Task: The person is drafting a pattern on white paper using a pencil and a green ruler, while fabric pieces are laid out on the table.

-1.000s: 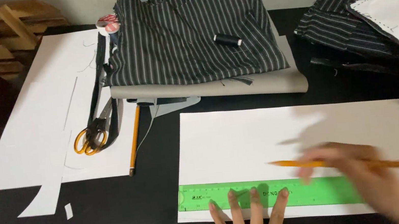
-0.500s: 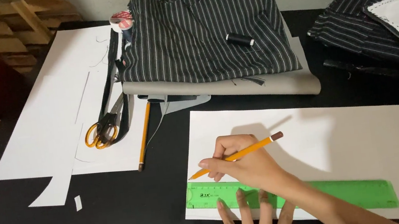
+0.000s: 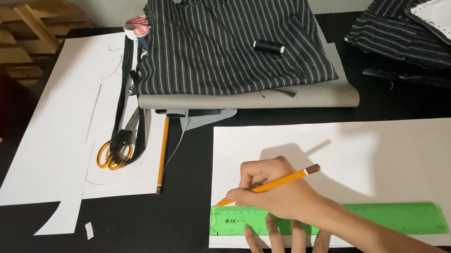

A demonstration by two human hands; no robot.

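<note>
Black table [image 3: 154, 246], wooden slats [image 3: 21, 31]

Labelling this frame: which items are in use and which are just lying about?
In use: right hand, orange pencil, left hand, green ruler, white sheet.
Lying about: scissors, spare pencil, striped fabric, thread spool, tape roll.

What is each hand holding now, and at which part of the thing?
The right hand holds the orange pencil near its tip end, tip at the green ruler. The left hand grips nothing; its fingers press flat on the ruler's left part.
</note>
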